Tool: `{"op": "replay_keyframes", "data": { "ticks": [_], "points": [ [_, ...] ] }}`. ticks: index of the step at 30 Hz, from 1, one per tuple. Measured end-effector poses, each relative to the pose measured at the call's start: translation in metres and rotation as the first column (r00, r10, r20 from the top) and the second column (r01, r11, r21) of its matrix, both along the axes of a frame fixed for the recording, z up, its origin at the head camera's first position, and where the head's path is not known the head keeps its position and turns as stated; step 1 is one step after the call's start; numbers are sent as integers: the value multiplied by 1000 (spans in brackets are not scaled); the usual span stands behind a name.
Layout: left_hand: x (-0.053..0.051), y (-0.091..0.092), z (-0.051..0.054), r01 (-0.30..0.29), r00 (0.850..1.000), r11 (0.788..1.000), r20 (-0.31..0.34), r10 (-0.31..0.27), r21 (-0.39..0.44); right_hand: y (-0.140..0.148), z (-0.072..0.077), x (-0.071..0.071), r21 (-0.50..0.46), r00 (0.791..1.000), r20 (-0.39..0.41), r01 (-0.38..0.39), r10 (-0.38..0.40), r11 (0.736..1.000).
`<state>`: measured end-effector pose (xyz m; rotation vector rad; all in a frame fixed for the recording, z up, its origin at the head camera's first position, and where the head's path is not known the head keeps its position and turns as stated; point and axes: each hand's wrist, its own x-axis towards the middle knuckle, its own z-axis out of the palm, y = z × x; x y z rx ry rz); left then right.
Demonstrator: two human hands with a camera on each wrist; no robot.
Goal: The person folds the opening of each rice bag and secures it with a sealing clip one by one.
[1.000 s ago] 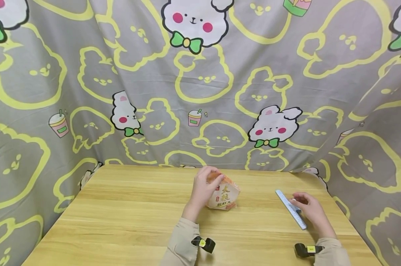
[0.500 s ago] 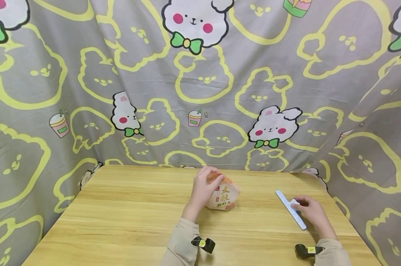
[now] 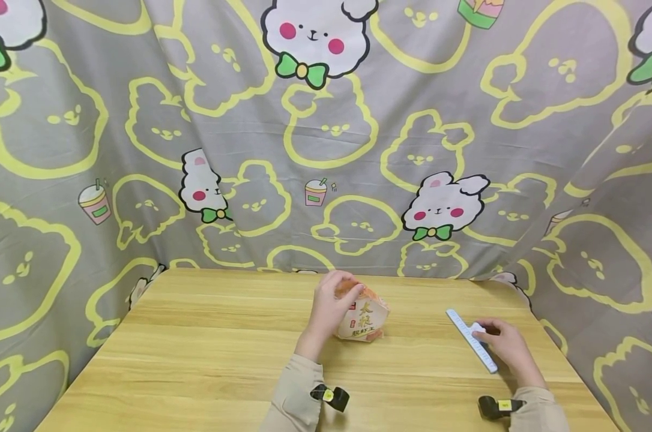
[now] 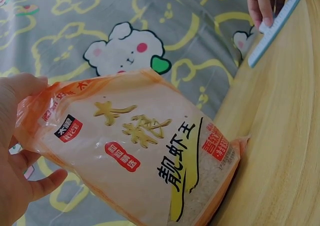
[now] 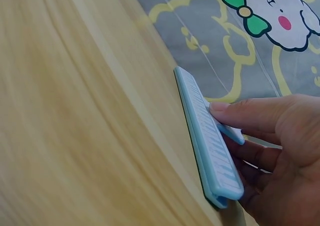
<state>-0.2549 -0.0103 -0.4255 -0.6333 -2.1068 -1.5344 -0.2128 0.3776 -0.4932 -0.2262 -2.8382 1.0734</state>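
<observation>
A clear and orange plastic bag (image 3: 365,318) with gold and black characters stands on the wooden table; in the left wrist view white grains show low in the bag (image 4: 205,186). My left hand (image 3: 330,307) pinches its top edge between thumb and fingers. To the right is a long light-blue clip (image 3: 470,341) with a white ribbed face, lying at a slant. My right hand (image 3: 507,347) holds its small tab between thumb and fingers; the right wrist view shows the thumb on the tab beside the clip (image 5: 205,136). The clip and the bag are apart.
The wooden table (image 3: 196,348) runs back to a grey curtain (image 3: 239,138) with yellow outlines and white rabbits, which also hangs at both sides. A black strap with a yellow label (image 3: 328,395) is on the left wrist, another (image 3: 503,406) on the right.
My right hand has moved slightly down and its fingers have closed on the clip's tab. The left hand and the bag have not visibly moved.
</observation>
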Motion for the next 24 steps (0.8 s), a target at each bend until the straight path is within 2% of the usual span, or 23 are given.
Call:
{"op": "replay_keyframes", "data": {
  "ticks": [10, 24],
  "points": [
    [0, 0, 0, 3, 1000, 1000, -2, -3, 4, -2, 0, -1, -10, 1000, -14, 1, -1, 1000],
    [3, -1, 4, 1, 999, 1000, 42, -1, -4, -4, 2, -2, -2, 1000, -9, -11, 11, 1000]
  ]
}}
